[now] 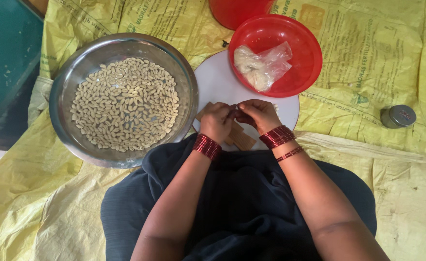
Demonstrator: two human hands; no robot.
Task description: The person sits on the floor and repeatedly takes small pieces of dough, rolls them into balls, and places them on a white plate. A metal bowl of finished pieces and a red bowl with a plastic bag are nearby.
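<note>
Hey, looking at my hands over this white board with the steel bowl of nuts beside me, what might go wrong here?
1. The left hand and right hand pinch one small dark piece together over the round white board; it might slip onto the yellow sheet.
2. The wide steel bowl of pale nuts sits close to the left forearm; a nudge may spill them.
3. The red plastic bowl overhangs the board's edge and might tip.

Hands meet over the round white board

Left hand (216, 121) and right hand (257, 115) pinch something small together, beside the wide steel bowl of pale nuts (123, 99).
</note>
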